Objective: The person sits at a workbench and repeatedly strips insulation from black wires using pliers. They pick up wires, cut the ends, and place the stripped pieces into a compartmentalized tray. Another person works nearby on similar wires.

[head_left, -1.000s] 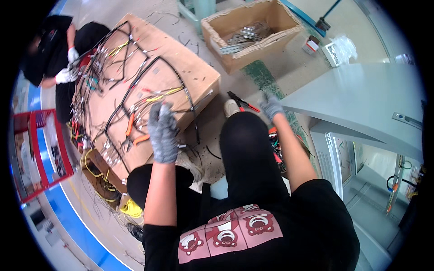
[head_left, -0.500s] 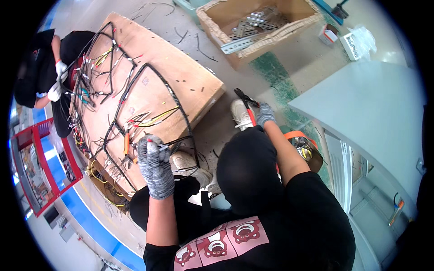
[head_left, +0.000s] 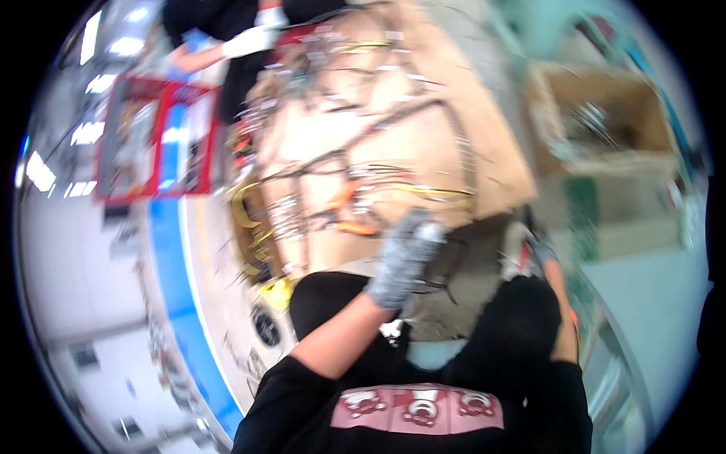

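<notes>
The picture is smeared by motion. My left hand (head_left: 408,259), in a grey knitted glove, is closed at the near edge of the wooden work surface (head_left: 491,163). A small pale spot shows at its fingertips; what it grips cannot be made out. Just beyond it lie orange-handled pliers (head_left: 355,228) and the loose ends of a black cable harness (head_left: 463,144) with yellow and red wires. On the right, beyond my knee, my right hand (head_left: 541,251), also gloved and partly hidden, is closed around red-handled cutters (head_left: 525,257) with a dark head.
A co-worker's white-gloved hand (head_left: 253,41) is at the far left of the harness. A cardboard box (head_left: 548,113) with metal parts stands at the far right. Left are a red frame (head_left: 160,144) and a container of yellow wires (head_left: 246,219). A pale panel (head_left: 650,295) lies near right.
The whole view has swung, so the work surface sits farther right and is blurred. My left hand stays closed near the wires, and my right still grips the cutters.
</notes>
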`<state>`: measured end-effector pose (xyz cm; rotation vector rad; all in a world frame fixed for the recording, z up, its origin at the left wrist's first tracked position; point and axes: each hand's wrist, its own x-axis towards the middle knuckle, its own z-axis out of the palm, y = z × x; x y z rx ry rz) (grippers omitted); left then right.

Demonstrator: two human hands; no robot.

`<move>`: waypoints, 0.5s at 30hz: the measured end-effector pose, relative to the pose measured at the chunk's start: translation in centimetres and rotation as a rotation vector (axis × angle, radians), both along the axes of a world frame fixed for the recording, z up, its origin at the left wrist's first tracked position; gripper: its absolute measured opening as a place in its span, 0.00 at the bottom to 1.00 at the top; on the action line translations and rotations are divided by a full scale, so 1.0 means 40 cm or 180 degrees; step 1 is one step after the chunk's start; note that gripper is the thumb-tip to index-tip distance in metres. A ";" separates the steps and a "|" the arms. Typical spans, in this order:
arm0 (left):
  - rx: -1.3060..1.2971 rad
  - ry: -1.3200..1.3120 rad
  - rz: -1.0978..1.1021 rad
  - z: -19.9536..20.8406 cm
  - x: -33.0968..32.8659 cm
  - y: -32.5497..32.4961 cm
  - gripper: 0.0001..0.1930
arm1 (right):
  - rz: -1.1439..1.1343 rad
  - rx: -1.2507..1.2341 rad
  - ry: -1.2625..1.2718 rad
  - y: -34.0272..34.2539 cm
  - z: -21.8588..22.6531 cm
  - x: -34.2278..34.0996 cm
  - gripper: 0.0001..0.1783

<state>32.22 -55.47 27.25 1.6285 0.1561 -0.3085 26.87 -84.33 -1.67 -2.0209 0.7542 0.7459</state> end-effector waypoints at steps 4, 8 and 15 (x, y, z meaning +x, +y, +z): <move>-0.0034 -0.0259 -0.0479 0.033 0.029 0.005 0.11 | 0.1011 -0.0897 0.0201 0.027 -0.092 -0.045 0.35; -0.0232 -0.0196 -0.0530 -0.001 0.025 0.035 0.11 | 0.0911 -0.0914 0.0217 0.006 -0.136 -0.079 0.35; -0.0707 -0.0059 -0.0298 0.011 0.004 0.024 0.12 | -0.1072 0.0739 -0.0283 -0.070 -0.062 -0.184 0.35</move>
